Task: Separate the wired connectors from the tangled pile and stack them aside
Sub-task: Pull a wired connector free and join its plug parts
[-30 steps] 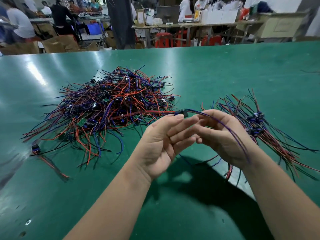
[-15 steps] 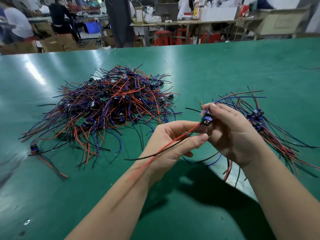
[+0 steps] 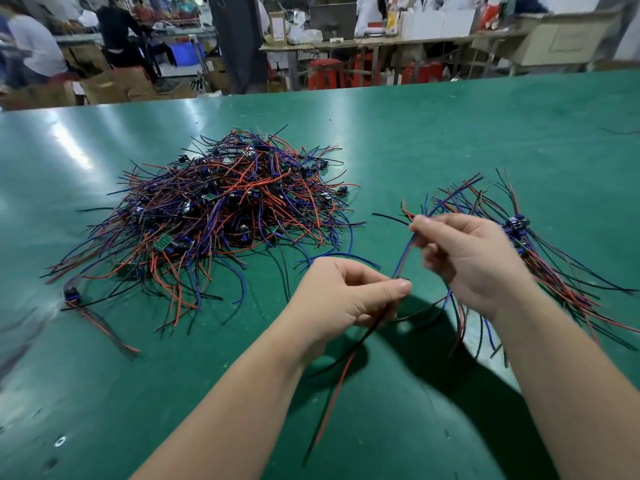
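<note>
A tangled pile of wired connectors (image 3: 221,216), with red, blue, purple and black leads, lies on the green table (image 3: 450,133) left of centre. One wired connector (image 3: 403,263) is held between both hands. My left hand (image 3: 346,299) pinches its small body, and its red and black leads hang down toward me. My right hand (image 3: 464,258) pinches its blue and purple leads higher up. A sorted stack of connectors (image 3: 519,233) lies on the table behind and to the right of my right hand.
One stray connector (image 3: 71,294) with red and black leads lies at the pile's near left. Beyond the table's far edge stand workbenches, red stools (image 3: 325,74), cartons and people.
The connector has come free of the pile. My left hand moved from its leads to its body, and my right hand slid up onto the blue and purple leads.
</note>
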